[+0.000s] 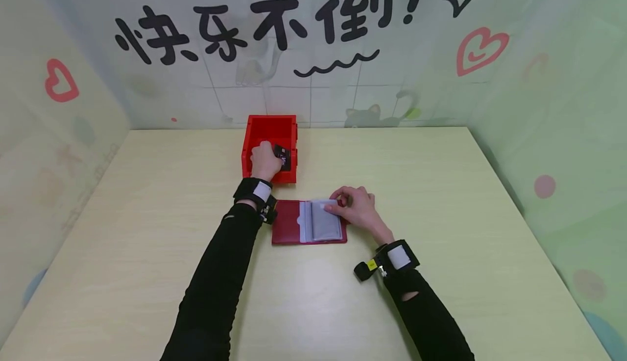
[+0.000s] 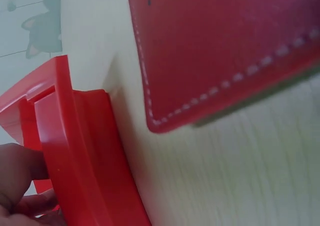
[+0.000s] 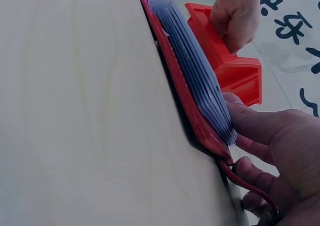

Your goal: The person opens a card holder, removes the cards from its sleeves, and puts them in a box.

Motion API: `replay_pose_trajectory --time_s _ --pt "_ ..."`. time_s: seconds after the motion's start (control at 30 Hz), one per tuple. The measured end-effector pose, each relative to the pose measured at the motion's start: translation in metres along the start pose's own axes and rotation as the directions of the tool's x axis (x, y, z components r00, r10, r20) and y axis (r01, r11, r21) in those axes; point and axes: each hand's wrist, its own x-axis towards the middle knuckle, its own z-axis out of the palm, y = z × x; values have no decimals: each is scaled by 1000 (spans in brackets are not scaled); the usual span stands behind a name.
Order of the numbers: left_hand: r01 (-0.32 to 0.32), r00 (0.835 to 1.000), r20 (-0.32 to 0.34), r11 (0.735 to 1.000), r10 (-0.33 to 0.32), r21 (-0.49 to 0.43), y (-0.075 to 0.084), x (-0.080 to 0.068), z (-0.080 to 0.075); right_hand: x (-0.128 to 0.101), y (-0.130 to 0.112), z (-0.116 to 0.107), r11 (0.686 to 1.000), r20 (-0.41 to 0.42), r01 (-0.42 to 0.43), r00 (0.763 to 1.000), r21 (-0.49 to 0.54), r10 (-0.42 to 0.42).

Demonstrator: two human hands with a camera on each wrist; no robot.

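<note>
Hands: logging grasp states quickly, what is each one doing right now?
Left hand: inside the red bin, fingers curled on a dark card.
Right hand: fingers holding the card holder's clear sleeves.

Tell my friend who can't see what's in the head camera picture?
A person's left hand reaches into a red box and grips a dark card, while the right hand holds open a red card holder on a pale table.

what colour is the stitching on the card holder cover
White, running along the edge of the dark red card holder; it shows best in the left wrist view.
</note>
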Motion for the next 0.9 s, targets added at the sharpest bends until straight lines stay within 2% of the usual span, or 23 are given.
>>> replay_pose_trajectory --time_s 0.2,0.37,0.63,0.77,0.83,0.9 --pt "24 1000 -21 995 -22 100 1 -1 2 -1 -1 -2 1000 -2 -5 1000 0 5" --pt "19 999 -50 978 -9 209 -1 0 5 0 -1 0 1000 2 -17 1000 3 17" --pt "16 999 -37 967 -7 253 -3 -1 5 0 0 2 1000 -2 -14 1000 4 14" --pt "-32 997 -55 974 45 222 -4 -4 2 0 0 2 1000 3 -8 1000 9 8" --pt "-82 992 -78 978 98 191 -3 -7 -2 1 0 2 1000 3 -7 1000 8 7" --pt "-150 980 -109 978 167 143 -2 -13 -7 1 1 1 1000 4 -8 1000 6 8"
